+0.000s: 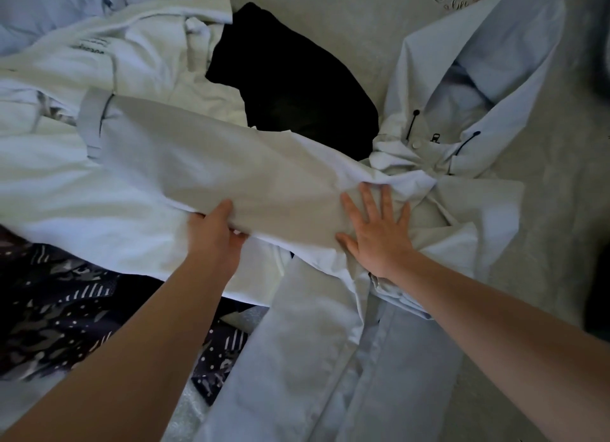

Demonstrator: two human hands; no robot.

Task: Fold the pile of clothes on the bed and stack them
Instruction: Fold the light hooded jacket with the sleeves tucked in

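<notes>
A pale hooded jacket (475,118) lies spread on the bed, hood at the upper right, with dark drawstrings near its collar. One long sleeve (204,158) stretches leftward across the pile. My left hand (216,233) grips that sleeve's lower edge, thumb on top and fingers underneath. My right hand (376,227) lies flat with fingers spread, pressing the jacket where the sleeve meets the body. A black garment (297,88) sits behind the sleeve. A white shirt with dark print (109,59) lies crumpled at the upper left.
The grey bedspread (544,243) shows at the right and top. A dark patterned fabric (62,309) lies at the lower left under my left forearm. A pale blue cloth (49,6) fills the top left corner.
</notes>
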